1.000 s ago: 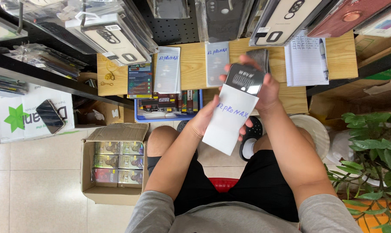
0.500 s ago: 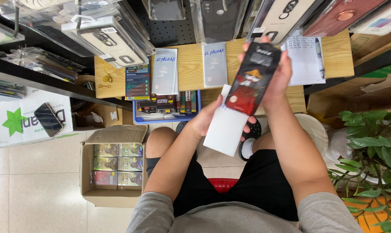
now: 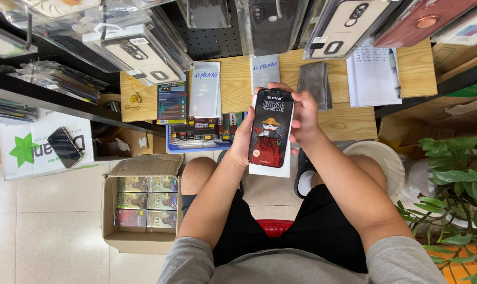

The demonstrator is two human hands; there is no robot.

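Both hands, left hand (image 3: 242, 143) and right hand (image 3: 303, 113), grasp a flat black-and-red printed screen-protector package (image 3: 270, 129) stacked on a white sleeve (image 3: 270, 169), above the wooden table (image 3: 343, 121).

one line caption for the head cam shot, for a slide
Seated person's left hand and right hand hold a black screen-protector pack above a wooden shelf.

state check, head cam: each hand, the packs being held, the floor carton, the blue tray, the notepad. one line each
left hand: gripping the packs' left edge
right hand: gripping the top right corner
black pack: upright, front facing the camera, on top
white pack: behind the black one, only edges show
cardboard box: on the floor, flaps open, full of small boxes
blue tray: under the shelf, filled with packs
notepad: flat on the wooden shelf, written on
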